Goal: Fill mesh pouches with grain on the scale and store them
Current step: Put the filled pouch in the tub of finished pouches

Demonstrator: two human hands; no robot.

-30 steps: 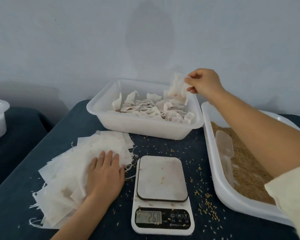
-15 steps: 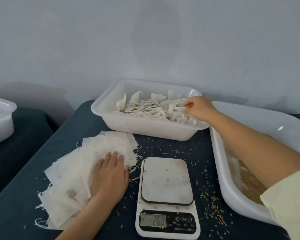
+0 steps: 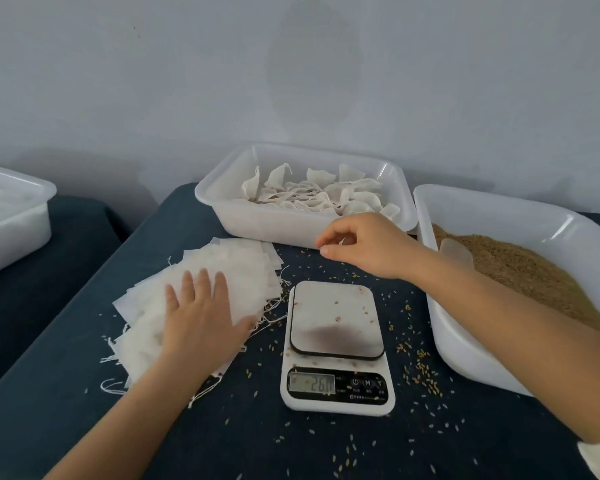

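A pile of flat white mesh pouches (image 3: 222,271) with loose drawstrings lies left of the scale, and my left hand (image 3: 201,317) rests flat on it, fingers spread. The white digital scale (image 3: 336,344) sits in the middle with a bare platform and a few grains on it. My right hand (image 3: 364,245) hovers above the cloth in front of the storage tub (image 3: 222,206), fingers loosely curled and holding nothing. Filled pouches (image 3: 319,195) lie inside that tub. To the right, a white tray (image 3: 471,355) holds brown grain (image 3: 527,268) and a translucent scoop (image 3: 456,251).
Loose grains are scattered over the dark blue tablecloth (image 3: 49,393) around the scale. Another white tub (image 3: 11,220) stands on a separate surface at far left. A pale wall rises right behind the tubs.
My right hand dropped a filled pouch into the storage tub, let go and drew back toward the scale. My left hand stayed on the pouch pile.
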